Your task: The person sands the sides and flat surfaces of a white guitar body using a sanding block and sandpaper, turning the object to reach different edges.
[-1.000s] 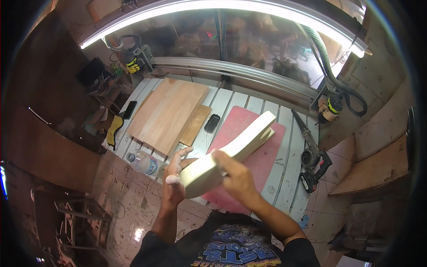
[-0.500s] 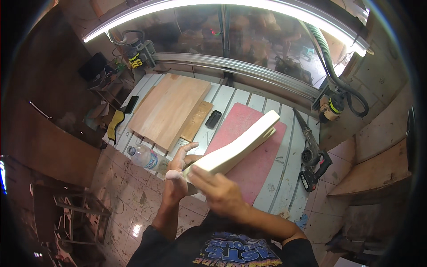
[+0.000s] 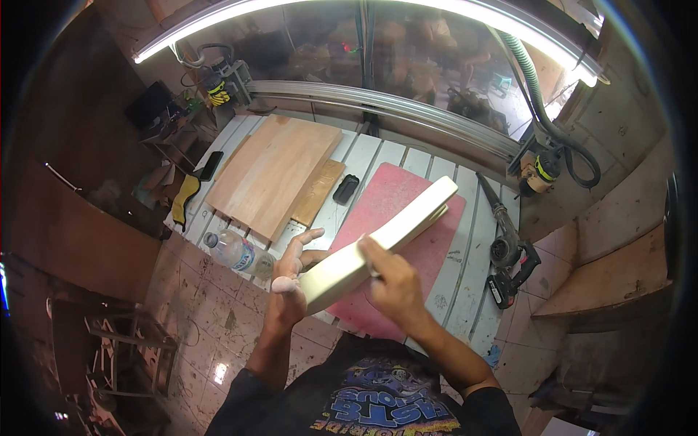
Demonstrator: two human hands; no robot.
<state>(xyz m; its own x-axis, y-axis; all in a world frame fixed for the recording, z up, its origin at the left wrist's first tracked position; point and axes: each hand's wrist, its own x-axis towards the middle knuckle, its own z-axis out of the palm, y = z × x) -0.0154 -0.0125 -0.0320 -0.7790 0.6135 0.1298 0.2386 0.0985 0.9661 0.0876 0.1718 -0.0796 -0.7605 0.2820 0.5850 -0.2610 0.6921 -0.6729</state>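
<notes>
- A pale slatted table [image 3: 467, 251] fills mid-frame.
- Upper left on it: a wide wooden panel [image 3: 276, 171], a phone [image 3: 211, 166], a yellow-and-black strap [image 3: 186, 200].
- Centre: a brown slab [image 3: 318, 192], black case [image 3: 345, 190], pink mat [image 3: 379, 207].
- Left, near edge: a clear bottle [image 3: 230, 248].
- Right: a cordless blower [image 3: 502, 252].

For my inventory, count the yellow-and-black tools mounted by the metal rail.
2: left tool near the left end of the metal rail, right tool near its right end.
</notes>
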